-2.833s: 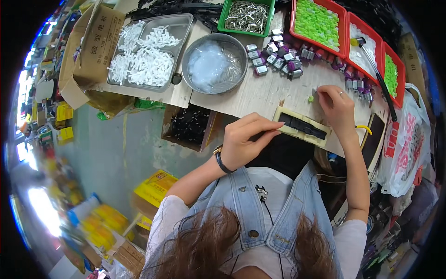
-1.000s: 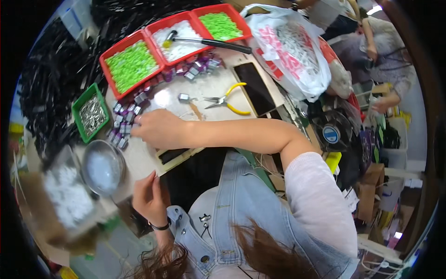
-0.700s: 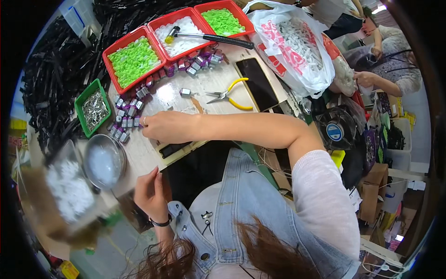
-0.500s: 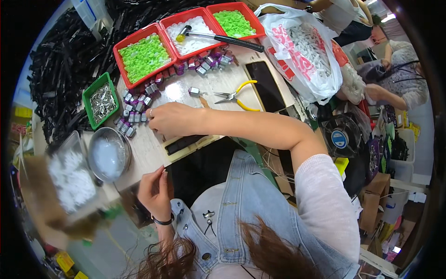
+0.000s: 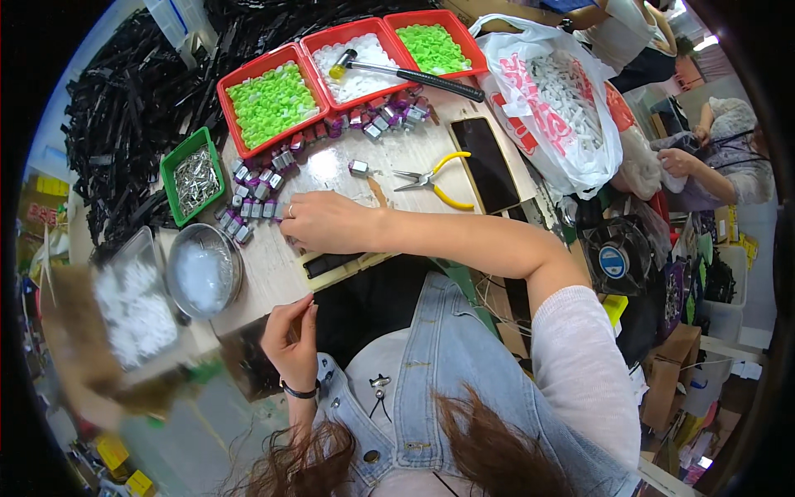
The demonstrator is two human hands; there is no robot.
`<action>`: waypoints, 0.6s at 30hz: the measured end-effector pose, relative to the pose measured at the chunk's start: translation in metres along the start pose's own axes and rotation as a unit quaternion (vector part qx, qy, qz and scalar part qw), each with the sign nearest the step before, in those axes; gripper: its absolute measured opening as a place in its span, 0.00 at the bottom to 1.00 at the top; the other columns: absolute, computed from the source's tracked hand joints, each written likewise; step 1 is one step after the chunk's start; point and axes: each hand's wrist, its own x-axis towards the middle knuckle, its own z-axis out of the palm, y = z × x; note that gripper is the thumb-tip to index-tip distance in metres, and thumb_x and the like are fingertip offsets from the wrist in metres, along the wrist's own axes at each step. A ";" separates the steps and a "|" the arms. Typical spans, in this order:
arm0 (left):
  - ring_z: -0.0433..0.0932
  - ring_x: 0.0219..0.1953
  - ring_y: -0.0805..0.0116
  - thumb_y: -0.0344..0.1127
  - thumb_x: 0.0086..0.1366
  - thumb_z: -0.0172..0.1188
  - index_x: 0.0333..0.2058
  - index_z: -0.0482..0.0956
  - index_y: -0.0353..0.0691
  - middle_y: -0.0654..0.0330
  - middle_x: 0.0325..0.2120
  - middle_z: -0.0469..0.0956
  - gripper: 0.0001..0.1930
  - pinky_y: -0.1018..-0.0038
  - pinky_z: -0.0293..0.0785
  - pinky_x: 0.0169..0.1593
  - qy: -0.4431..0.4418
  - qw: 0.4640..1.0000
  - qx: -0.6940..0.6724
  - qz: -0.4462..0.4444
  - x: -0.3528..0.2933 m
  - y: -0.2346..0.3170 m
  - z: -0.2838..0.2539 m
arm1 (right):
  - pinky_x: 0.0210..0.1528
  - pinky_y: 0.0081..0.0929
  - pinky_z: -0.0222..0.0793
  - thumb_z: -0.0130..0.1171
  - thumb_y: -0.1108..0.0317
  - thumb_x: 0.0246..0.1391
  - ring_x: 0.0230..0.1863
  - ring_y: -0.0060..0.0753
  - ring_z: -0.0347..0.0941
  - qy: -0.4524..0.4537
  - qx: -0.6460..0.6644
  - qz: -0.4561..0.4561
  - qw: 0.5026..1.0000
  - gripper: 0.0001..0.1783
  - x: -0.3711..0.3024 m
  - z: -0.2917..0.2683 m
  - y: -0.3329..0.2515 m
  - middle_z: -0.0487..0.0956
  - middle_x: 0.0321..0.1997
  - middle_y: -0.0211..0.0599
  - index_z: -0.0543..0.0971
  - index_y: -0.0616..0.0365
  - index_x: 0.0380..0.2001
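Purple-and-silver small blocks [image 5: 252, 207] are lying in a row on the surface just left of the right hand [image 5: 319, 222], which is reaching with loosely curled fingers, while the left hand [image 5: 291, 344] is pinching something tiny, well apart.

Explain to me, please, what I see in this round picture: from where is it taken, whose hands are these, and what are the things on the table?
The picture comes from a wide fisheye camera worn on a person's head and looking down, so straight edges bend near the rim. There is no machine: the two bare arms are the wearer's own.

The right hand reaches across the wooden table and rests by a cluster of small purple and silver parts. The left hand, with a dark wristband, is raised near the table's edge; its fingertips are pinched together, but what they hold is too small to tell.

Also on the table are red trays of green and white pieces, a green tray of metal bits, a hammer, yellow-handled pliers, a dark phone and a round metal bowl.
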 end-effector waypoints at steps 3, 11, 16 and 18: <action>0.74 0.31 0.77 0.18 0.58 0.64 0.39 0.83 0.32 0.60 0.29 0.78 0.10 0.83 0.68 0.36 0.003 1.000 0.011 -0.004 0.001 0.001 0.001 | 0.46 0.38 0.73 0.64 0.68 0.48 0.44 0.46 0.75 0.017 -0.026 -0.023 0.999 0.11 0.000 -0.004 0.001 0.77 0.37 0.40 0.78 0.59 0.35; 0.81 0.33 0.67 0.20 0.57 0.65 0.38 0.84 0.33 0.54 0.31 0.82 0.09 0.76 0.75 0.39 0.025 0.998 0.035 -0.047 -0.001 0.004 -0.010 | 0.45 0.41 0.71 0.60 0.70 0.55 0.41 0.51 0.76 0.107 0.171 0.066 0.977 0.12 -0.043 -0.031 -0.044 0.75 0.41 0.45 0.75 0.60 0.43; 0.81 0.33 0.69 0.20 0.54 0.67 0.38 0.85 0.35 0.56 0.31 0.83 0.11 0.77 0.74 0.39 0.017 1.000 0.008 -0.018 0.006 0.014 -0.010 | 0.37 0.25 0.74 0.67 0.75 0.50 0.35 0.34 0.80 0.172 0.192 0.217 0.941 0.13 -0.058 -0.041 -0.050 0.81 0.39 0.40 0.80 0.62 0.41; 0.81 0.34 0.69 0.20 0.54 0.67 0.38 0.85 0.35 0.56 0.31 0.83 0.12 0.77 0.74 0.39 0.031 0.999 -0.005 -0.020 0.002 0.015 -0.008 | 0.39 0.28 0.74 0.68 0.74 0.48 0.36 0.36 0.79 0.155 0.187 0.190 0.951 0.14 -0.055 -0.035 -0.062 0.81 0.38 0.38 0.81 0.60 0.40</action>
